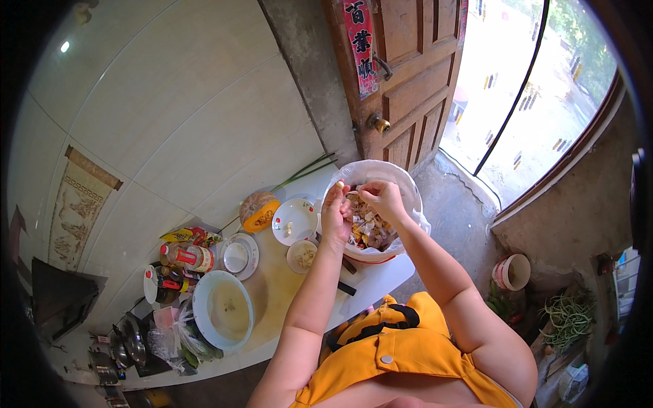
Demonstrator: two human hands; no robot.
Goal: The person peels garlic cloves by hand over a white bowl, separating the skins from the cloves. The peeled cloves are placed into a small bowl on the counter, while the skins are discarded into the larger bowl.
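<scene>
My left hand (336, 216) is raised over the near left rim of a lined waste bucket (412, 197). Its fingertips pinch a small pale garlic clove (340, 183). Just to the right, my right hand (383, 200) has its thumb and fingers pressed together above the bucket; whatever sits between them is too small to make out. Dry peelings and scraps (371, 228) fill the inside of the bucket. Left of my left hand, a white plate (305, 212) bears a few pale cloves (288, 228). Closer to me, a small bowl (293, 266) contains pale pieces.
On the table stand a cut pumpkin (260, 212), stacked white dishes (238, 257), a basin of cloudy water (224, 313) and several bottles (194, 257). A dark knife handle (346, 288) lies near the front edge. Beyond the bucket is an open wooden door (408, 88).
</scene>
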